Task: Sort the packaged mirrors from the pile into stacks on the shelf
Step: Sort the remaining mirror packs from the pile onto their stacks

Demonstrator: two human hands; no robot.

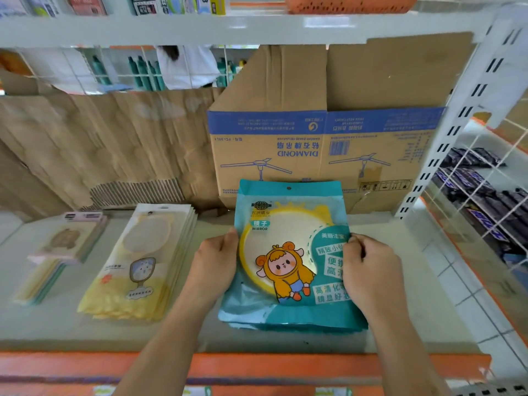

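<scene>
Teal mirror pack (pixel 287 252), hang-hole end away, gripped by left hand (pixel 214 262) and right hand (pixel 368 271).

The teal mirror package (pixel 288 252) is glossy plastic film, smooth and faintly crinkled, with a clear window over a yellow plastic rim (pixel 297 208). Left of it, the yellow packages (pixel 137 267) are the same shiny film, partly translucent. Behind it, the cardboard box (pixel 314 138) is matt brown corrugated board with blue print. Behind it to the left, a cardboard sheet (pixel 100 144) shows rough ribbed fluting where its face is torn. Under it, the shelf (pixel 200 324) looks pale, matt and smooth. Right of it, the slotted upright (pixel 457 124) is white-painted metal.
</scene>
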